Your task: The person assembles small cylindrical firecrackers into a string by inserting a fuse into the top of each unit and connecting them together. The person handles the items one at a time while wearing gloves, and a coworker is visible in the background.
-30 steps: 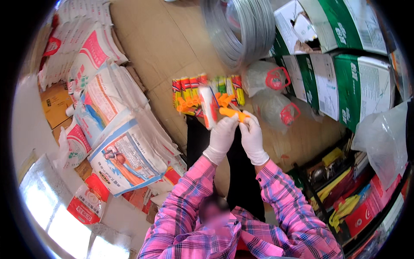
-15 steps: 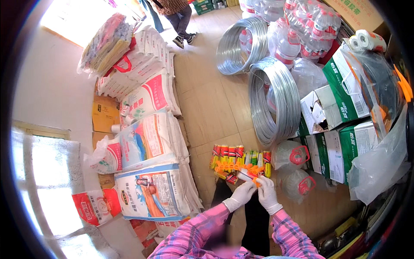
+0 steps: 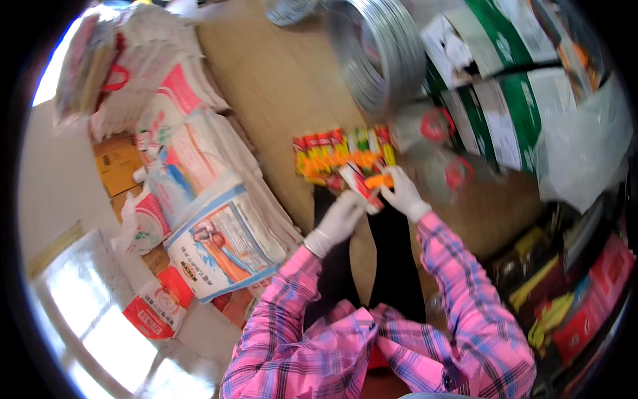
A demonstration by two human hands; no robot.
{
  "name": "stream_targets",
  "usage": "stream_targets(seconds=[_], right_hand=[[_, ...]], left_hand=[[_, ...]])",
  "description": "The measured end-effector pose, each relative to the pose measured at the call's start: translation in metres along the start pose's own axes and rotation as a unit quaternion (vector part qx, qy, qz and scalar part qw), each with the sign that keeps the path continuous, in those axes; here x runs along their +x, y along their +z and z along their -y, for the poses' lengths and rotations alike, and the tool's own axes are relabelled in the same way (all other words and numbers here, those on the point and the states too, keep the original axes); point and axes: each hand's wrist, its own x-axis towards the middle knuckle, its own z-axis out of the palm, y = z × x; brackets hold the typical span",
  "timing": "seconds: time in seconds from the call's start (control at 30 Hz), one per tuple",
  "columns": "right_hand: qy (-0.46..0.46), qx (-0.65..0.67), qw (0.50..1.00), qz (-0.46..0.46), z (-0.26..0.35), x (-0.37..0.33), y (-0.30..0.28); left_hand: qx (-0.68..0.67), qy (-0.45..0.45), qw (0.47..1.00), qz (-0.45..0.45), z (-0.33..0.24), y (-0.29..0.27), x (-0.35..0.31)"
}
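Both of my white-gloved hands work in front of my dark trouser legs. My left hand (image 3: 341, 218) is closed around the lower part of a white-and-red tube-shaped piece (image 3: 354, 179), tilted with its far end toward the upper left. Pinched in my right hand (image 3: 405, 196) is a small orange piece (image 3: 379, 181), close beside the tube; blur hides whether they touch. Just beyond lies a row of red-and-yellow wrapped tubes (image 3: 320, 143) on the floor, some with green. Several orange pieces (image 3: 339, 161) lie along the row's near side.
Stacked printed sacks (image 3: 219, 239) line the left. A wire coil (image 3: 399, 60) stands beyond on the right, near clear bottles with red handles (image 3: 458, 171). Green-and-white boxes (image 3: 512, 120) and a plastic bag (image 3: 581, 153) are at the right.
My view has shifted down, so the coils and sacks sit higher in it. My hands have moved apart slightly, the right with the orange piece, the left with the white-and-red tube.
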Motion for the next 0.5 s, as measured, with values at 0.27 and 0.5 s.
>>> stream_targets(seconds=[0.27,0.5], right_hand=[[0.065,0.055,0.996,-0.019,-0.014,-0.027,0.055],[0.044,0.023,0.999,0.020,-0.021,-0.013,0.074]], left_hand=[[-0.233,-0.107,0.960,-0.110,0.024,0.018,-0.013],[-0.088,-0.105,0.987,-0.085,0.011,0.013,-0.019]])
